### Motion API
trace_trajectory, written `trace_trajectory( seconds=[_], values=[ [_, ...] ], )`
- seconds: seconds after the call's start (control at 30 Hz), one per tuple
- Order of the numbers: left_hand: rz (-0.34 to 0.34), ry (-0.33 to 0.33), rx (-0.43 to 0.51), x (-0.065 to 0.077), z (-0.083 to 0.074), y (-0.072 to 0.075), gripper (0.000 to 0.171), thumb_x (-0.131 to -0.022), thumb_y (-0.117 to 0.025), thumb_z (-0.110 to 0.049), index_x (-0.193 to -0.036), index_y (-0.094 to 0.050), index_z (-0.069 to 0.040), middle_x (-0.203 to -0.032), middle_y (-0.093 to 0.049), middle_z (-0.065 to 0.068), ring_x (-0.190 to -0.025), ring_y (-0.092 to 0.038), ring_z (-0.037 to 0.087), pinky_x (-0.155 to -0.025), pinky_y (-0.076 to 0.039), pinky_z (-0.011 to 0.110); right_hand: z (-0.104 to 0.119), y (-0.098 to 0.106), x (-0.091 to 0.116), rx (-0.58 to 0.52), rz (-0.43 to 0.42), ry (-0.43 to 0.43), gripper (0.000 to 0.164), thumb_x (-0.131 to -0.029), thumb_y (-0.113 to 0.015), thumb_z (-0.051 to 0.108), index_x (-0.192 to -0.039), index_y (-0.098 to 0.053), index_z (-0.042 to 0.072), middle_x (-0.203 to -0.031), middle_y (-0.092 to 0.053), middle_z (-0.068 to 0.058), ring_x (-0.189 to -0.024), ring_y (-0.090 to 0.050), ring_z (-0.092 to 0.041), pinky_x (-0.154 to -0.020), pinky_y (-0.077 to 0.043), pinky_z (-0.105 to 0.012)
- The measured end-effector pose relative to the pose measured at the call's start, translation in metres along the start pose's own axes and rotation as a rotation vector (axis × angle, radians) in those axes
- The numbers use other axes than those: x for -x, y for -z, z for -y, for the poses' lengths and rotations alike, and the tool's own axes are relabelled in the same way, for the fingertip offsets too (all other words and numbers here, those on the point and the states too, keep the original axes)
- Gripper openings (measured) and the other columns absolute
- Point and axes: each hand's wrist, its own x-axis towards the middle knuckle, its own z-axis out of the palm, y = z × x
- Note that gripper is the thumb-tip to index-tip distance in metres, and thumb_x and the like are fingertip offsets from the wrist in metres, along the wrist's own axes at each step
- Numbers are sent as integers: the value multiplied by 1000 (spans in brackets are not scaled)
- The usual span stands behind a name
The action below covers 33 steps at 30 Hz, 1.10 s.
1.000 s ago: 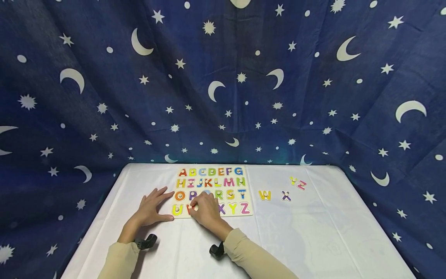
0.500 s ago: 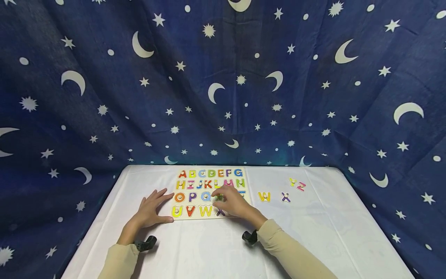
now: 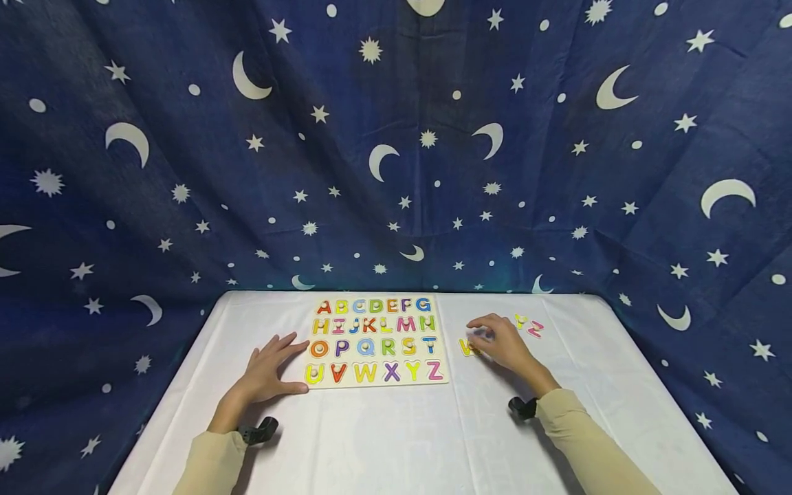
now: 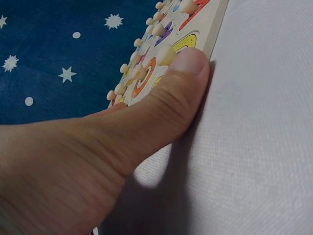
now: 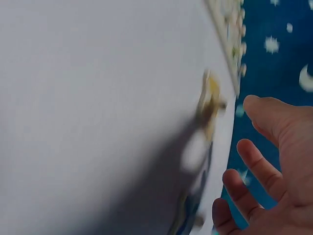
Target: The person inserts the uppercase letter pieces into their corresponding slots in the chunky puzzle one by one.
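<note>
The wooden alphabet puzzle board (image 3: 349, 357) lies at the back middle of the table. Knobbed letters sit in it from A to the red V (image 3: 337, 372); its W, X, Y and Z spots show no knobs. My left hand (image 3: 267, 369) rests with spread fingers at the board's left edge, thumb (image 4: 171, 93) touching the lower corner. Right of the board, my right hand (image 3: 510, 347) hovers over the yellow W piece (image 3: 465, 346), fingers apart and holding nothing. A blurred purple piece (image 5: 190, 215) lies beyond the W in the right wrist view; in the head view the hand covers it.
A yellow Y piece (image 3: 520, 321) and a pink Z piece (image 3: 535, 330) lie behind the right hand. White cloth covers the table (image 3: 383, 440). A dark blue curtain (image 3: 396, 172) with moons and stars hangs behind it.
The right hand has let go of the V, which now sits in the board, and has moved right to above the W piece. The left hand has stayed put.
</note>
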Motion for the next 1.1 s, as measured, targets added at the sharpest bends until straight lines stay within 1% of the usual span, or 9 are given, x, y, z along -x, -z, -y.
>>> trace_trajectory(
  seconds=[0.13, 0.27, 0.33, 0.4, 0.53, 0.63, 0.73, 0.87, 1.1],
  values=[
    [-3, -1, -2, 0, 1, -1, 99, -66, -92, -54, -149, -55, -15, -162, -35, 23, -151, -17, 53, -115, -4, 79, -24, 14, 12, 14, -22, -52, 27, -84, -85, 9, -109, -77, 5, -105, -73, -13, -88, -64, -28, -77, -52, -43],
    [-4, -2, -1, 1, 1, -1, 99, -66, -92, -54, -149, -55, -15, -162, -35, 23, -151, -17, 53, -115, -4, 79, -38, 22, 21, 37, -25, -104, 28, -84, -85, 11, -110, -76, 6, -107, -73, -12, -91, -64, -27, -80, -53, -45],
    [-4, -2, 0, 1, 1, 0, 99, -66, -92, -54, -149, -55, -15, -162, -35, 23, -151, -17, 53, -115, -4, 79, -41, 21, 23, 36, -26, -109, 28, -84, -85, 12, -110, -77, 7, -108, -74, -12, -94, -65, -27, -83, -53, -47],
    [-5, 0, 0, 2, 1, 0, 99, -66, -92, -53, -149, -55, -15, -162, -35, 24, -151, -17, 53, -115, -4, 79, -41, 18, 24, 35, -30, -103, 29, -84, -86, 15, -110, -78, 8, -108, -74, -11, -97, -66, -28, -86, -50, -47],
    [-9, -2, -6, 2, 2, 0, 98, -66, -92, -53, -149, -55, -15, -162, -35, 23, -151, -17, 53, -115, -4, 79, -34, 9, 21, 52, -20, -75, 31, -81, -89, 22, -109, -79, 15, -110, -75, -7, -102, -64, -29, -84, -42, -46],
    [-8, -9, -6, 1, 3, -2, 98, -67, -92, -54, -149, -55, -15, -162, -35, 23, -151, -18, 53, -115, -5, 79, -27, 3, 18, 63, 6, -91, 29, -79, -90, 26, -106, -80, 21, -111, -74, -6, -104, -59, -31, -84, -39, -51],
    [-13, -14, 7, 1, 2, -2, 97, -67, -92, -53, -148, -55, -14, -161, -36, 23, -150, -18, 54, -115, -5, 79, -21, -2, 16, 77, 44, -114, 22, -81, -89, 26, -101, -81, 25, -113, -72, -6, -105, -56, -32, -85, -37, -57],
    [-20, -17, 21, 1, 0, -1, 97, -66, -93, -51, -148, -56, -13, -161, -36, 24, -150, -18, 54, -114, -4, 80, -17, -6, 14, 93, 63, -128, 14, -82, -88, 23, -94, -82, 25, -114, -70, -7, -107, -54, -33, -84, -37, -58],
    [-19, -7, 14, 0, 1, 0, 99, -66, -93, -53, -148, -56, -14, -162, -36, 23, -151, -17, 53, -115, -3, 78, -16, -7, 12, 60, 35, -120, 13, -79, -89, 19, -90, -82, 20, -112, -71, -9, -106, -54, -35, -82, -36, -56]
  ],
)
